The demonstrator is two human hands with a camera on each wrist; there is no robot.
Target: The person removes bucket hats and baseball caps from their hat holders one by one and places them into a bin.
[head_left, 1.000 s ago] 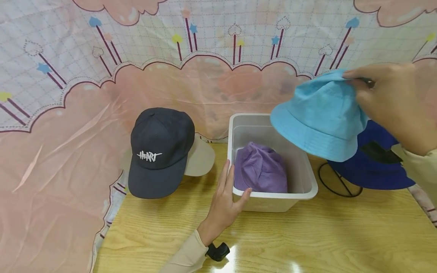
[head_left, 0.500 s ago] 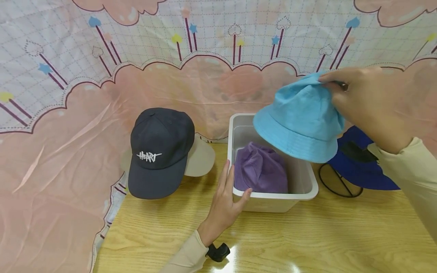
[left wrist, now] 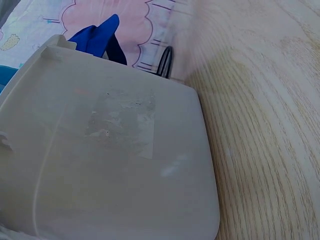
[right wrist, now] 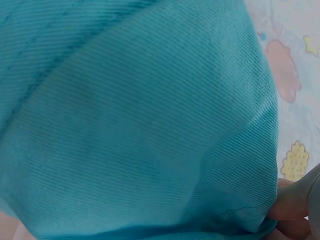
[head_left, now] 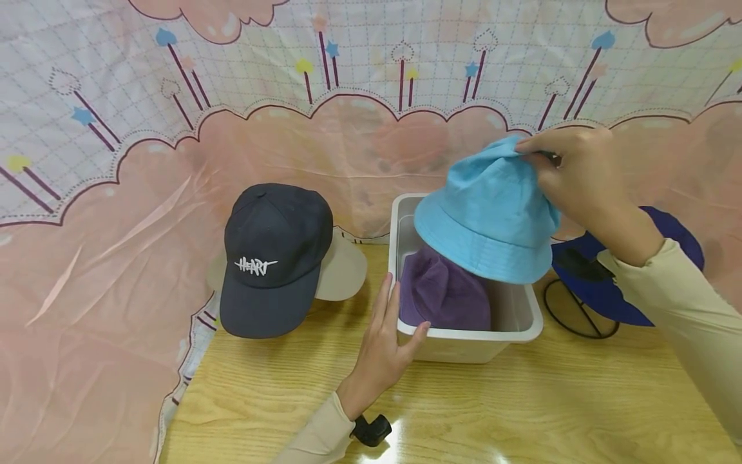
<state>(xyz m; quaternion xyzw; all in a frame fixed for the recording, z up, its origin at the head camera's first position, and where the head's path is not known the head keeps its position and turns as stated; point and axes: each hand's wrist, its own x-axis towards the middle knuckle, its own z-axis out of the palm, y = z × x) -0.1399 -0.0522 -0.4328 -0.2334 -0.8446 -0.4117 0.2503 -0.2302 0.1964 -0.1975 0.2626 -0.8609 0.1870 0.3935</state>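
Light-blue bucket hat (head_left: 493, 216): we note twill weave, stitched brim, crown puckered at the top where the right hand (head_left: 582, 171) pinches it. It hangs tilted over the pale bin (head_left: 475, 334), in which a purple hat (head_left: 440, 299) lies. Left hand (head_left: 382, 348) spread against the bin's rim. We see a yellowish wood-grain worktop (head_left: 493, 412) and, behind, pink-and-white cloth (head_left: 324, 151) printed with stars.

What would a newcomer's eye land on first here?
Probably the light-blue hat, pinched by the right hand over the bin. Next, the purple hat inside the bin, which the left hand touches. Then the dark cap lettered HEART, left of the bin.
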